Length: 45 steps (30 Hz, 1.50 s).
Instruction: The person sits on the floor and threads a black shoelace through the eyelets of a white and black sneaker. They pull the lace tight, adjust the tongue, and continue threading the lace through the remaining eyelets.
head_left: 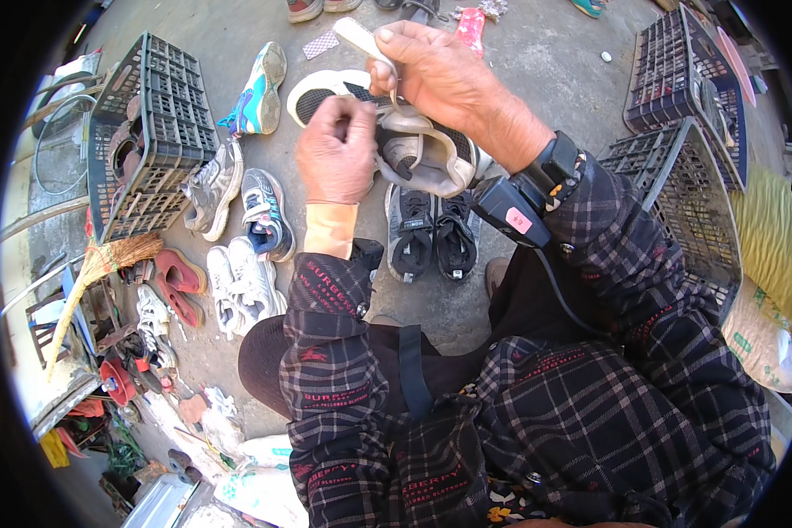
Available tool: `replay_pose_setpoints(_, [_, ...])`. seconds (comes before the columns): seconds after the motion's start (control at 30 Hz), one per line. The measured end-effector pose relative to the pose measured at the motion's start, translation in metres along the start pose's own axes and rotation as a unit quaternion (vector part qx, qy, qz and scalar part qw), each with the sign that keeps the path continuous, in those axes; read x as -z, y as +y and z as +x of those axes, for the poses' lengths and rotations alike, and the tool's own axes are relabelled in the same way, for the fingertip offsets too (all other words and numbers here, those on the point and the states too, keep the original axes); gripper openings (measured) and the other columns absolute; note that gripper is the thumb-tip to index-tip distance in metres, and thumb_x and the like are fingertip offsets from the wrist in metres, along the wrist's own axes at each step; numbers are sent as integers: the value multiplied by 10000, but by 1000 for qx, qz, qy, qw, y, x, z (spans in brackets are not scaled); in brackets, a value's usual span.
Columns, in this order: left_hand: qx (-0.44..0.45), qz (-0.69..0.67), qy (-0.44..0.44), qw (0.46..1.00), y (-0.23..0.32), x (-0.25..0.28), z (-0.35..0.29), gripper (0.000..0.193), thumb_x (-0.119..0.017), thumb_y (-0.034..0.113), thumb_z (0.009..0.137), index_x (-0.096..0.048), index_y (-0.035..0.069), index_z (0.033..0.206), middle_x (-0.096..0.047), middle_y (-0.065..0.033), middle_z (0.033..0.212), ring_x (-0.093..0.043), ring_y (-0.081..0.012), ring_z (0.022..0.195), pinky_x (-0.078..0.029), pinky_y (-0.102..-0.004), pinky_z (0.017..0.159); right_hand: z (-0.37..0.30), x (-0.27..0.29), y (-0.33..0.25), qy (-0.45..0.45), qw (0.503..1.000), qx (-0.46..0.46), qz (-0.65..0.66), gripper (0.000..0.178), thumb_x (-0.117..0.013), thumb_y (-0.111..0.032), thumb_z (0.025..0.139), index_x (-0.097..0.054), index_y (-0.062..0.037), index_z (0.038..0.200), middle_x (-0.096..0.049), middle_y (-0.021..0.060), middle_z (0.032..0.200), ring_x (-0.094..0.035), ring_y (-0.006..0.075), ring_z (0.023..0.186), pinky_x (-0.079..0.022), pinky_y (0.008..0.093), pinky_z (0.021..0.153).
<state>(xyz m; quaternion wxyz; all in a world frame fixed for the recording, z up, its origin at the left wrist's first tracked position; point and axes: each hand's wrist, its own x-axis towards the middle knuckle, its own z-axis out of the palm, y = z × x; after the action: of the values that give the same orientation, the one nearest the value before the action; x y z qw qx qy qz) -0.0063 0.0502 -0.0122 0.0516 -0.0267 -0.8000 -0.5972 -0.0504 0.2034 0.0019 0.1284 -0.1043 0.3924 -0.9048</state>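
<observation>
My right hand (440,75) is closed on an off-white strip (361,40), whose broad end sticks out past the fingers; I cannot make out its exact kind. Just below that hand is a black-and-white sneaker (424,158) with a beige padded collar, its opening toward me. My left hand (336,150) is closed with thumb and fingers pinched together at the sneaker's left side. Whatever it pinches is hidden. Behind the hands a white-rimmed shoe with dark mesh (312,95) shows in part. A pair of dark grey sneakers (411,233) stands between my feet.
Black plastic crates stand at left (154,132) and right (678,75). Left of me are a blue-soled sneaker (260,92), grey sneakers (213,189), white sneakers (238,286), red slip-ons (180,273) and a straw broom (114,260). A black cable (559,290) hangs from my right wrist device.
</observation>
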Motion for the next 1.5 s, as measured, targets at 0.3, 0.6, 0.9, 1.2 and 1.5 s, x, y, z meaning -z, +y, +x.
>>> replay_pose_setpoints(0.3, [202, -182, 117, 955, -15, 30, 11, 140, -582, 147, 842, -525, 21, 824, -587, -60, 760, -431, -48, 497, -298, -165, 384, 4, 3, -6, 31, 999, 22, 38, 152, -512, -119, 880, -516, 31, 902, -524, 86, 706, -483, 158, 616, -455, 325, 666])
replay_pose_setpoints(0.6, [-20, 49, -60, 997, 3, -4, 5, 306, -670, 154, 751, -573, 20, 1008, -631, -30, 803, -478, -31, 539, -418, -203, 523, 2, 1, 15, 58, 996, -21, 70, 122, -516, -53, 855, -497, 63, 888, -529, 119, 780, -536, 188, 681, -450, 274, 577])
replay_pose_setpoints(0.9, [-11, 77, -24, 997, 6, 20, 12, 172, -658, 189, 793, -650, 42, 882, -625, 7, 721, -533, -37, 646, -441, -181, 605, 12, -5, 8, -80, 992, 0, 95, 107, -507, -68, 855, -522, 27, 902, -553, 82, 779, -535, 161, 661, -455, 277, 589])
replay_pose_setpoints(1.2, [57, -151, 231, 960, -21, 90, 34, 123, -601, 83, 820, -547, -25, 847, -482, -14, 614, -399, -55, 479, -319, -195, 405, 13, 7, -42, -96, 989, 31, 106, 104, -508, -100, 870, -538, -7, 906, -558, 61, 703, -524, 169, 625, -443, 320, 656])
replay_pose_setpoints(1.5, [190, -123, 118, 967, -27, 81, 30, 204, -559, 113, 841, -558, -45, 971, -583, -102, 828, -522, -91, 670, -431, -209, 586, 11, 13, -49, -104, 988, 25, 110, 115, -505, -128, 864, -542, -19, 870, -554, 51, 681, -527, 176, 656, -441, 333, 701])
